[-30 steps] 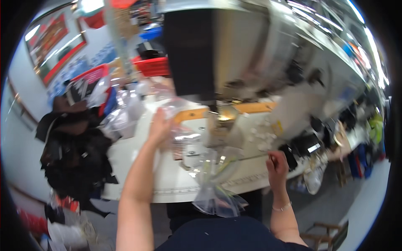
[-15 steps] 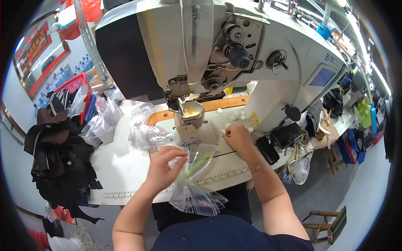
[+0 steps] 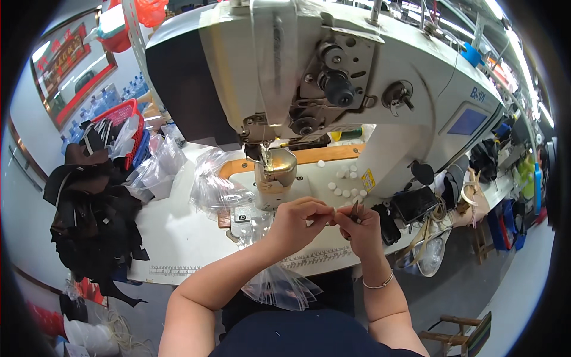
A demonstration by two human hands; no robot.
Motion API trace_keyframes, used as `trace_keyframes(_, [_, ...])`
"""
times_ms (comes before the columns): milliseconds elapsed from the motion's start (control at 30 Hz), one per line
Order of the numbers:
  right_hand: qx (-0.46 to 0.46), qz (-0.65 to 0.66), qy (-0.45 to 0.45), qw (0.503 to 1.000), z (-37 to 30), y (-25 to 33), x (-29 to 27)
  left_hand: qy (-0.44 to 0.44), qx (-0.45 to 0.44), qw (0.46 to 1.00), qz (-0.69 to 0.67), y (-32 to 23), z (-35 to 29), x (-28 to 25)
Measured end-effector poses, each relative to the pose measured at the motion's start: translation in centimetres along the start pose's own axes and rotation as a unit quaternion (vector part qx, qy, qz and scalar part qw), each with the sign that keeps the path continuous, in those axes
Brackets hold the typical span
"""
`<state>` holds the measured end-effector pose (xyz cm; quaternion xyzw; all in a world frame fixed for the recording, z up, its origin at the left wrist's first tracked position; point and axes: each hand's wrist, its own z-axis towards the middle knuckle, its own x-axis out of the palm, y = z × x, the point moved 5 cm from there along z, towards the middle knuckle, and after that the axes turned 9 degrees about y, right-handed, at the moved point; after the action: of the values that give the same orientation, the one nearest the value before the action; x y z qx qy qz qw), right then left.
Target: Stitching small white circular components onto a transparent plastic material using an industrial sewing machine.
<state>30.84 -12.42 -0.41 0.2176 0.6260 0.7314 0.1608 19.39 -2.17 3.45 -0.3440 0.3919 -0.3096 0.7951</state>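
Note:
My left hand (image 3: 297, 225) is closed in a pinch in front of the sewing machine (image 3: 410, 134). Its fingertips meet those of my right hand, and a tiny pale thing between them is too small to name. Closed round what look like small thread snips (image 3: 355, 210), my right hand (image 3: 365, 231) has their dark pointed tip showing above its fingers. Small white round discs (image 3: 346, 172) lie scattered on the machine bed just beyond my hands. Clear plastic pieces (image 3: 279, 288) hang fanned over the table's front edge, partly hidden by my left forearm.
More clear plastic (image 3: 217, 184) is heaped left of the machine's post (image 3: 276, 172). Black scraps (image 3: 95, 220) hang at the table's left end, near a red basket (image 3: 128, 116). A black phone-like device (image 3: 414, 204) and a dark case (image 3: 388, 225) lie on the right. A ruler strip (image 3: 315, 257) runs along the front.
My right hand has come back from the white discs toward me and now shows the snips. My left hand has moved right to meet it, away from the clear plastic.

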Motion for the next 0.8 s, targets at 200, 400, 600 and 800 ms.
trace_keyframes(200, [0.018, 0.016, 0.049, 0.999, -0.2, -0.4, 0.6, 0.017, 0.023, 0.999, 0.035, -0.6, -0.9, -0.2])
trace_keyframes(400, [-0.018, -0.039, 0.020, 0.999, -0.8, 0.0, 1.7, 0.013, 0.062, 0.990, 0.129, -1.0, -1.6, -0.6])
trace_keyframes(600, [-0.041, -0.040, -0.026, 0.998, -1.3, -0.5, 2.9, -0.043, 0.077, 0.988, 0.130, -0.5, -1.8, -0.5])
trace_keyframes(800, [-0.056, -0.083, -0.089, 0.991, -1.0, -0.8, 3.3, -0.056, -0.029, 0.996, 0.064, 1.2, -1.5, -0.7])
